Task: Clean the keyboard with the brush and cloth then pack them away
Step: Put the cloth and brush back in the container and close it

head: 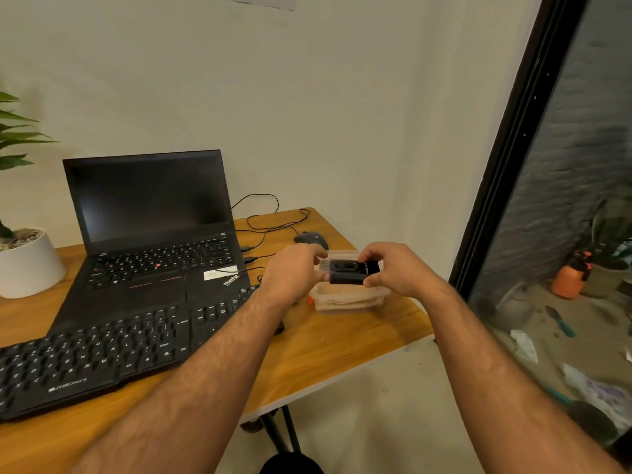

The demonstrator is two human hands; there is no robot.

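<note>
brush: a small black block-shaped brush [352,272] with a pale band that looks like bristles at its left end, held just above the clear box at about 3 o'clock of the laptop.
handling: probably light and rigid plastic, smooth enough to slip; best taken by its two short ends, away from the soft bristles.
left hand: the left hand [297,272] pinches the brush's left end with curled fingertips.
right hand: the right hand [393,270] grips the right end, thumb underneath.
box: a clear, thin-walled plastic box [349,299], open-topped, with something pale and soft-looking inside, perhaps the cloth; I cannot tell.
keyboard: black keyboard [102,357], matte ridged keys, flat at 8 o'clock of the box.
laptop: black laptop [150,234], open, screen dark.
table: wood-grain table [342,343], smooth.
mouse: dark rounded mouse [309,238] at 12 o'clock of the box.
</note>
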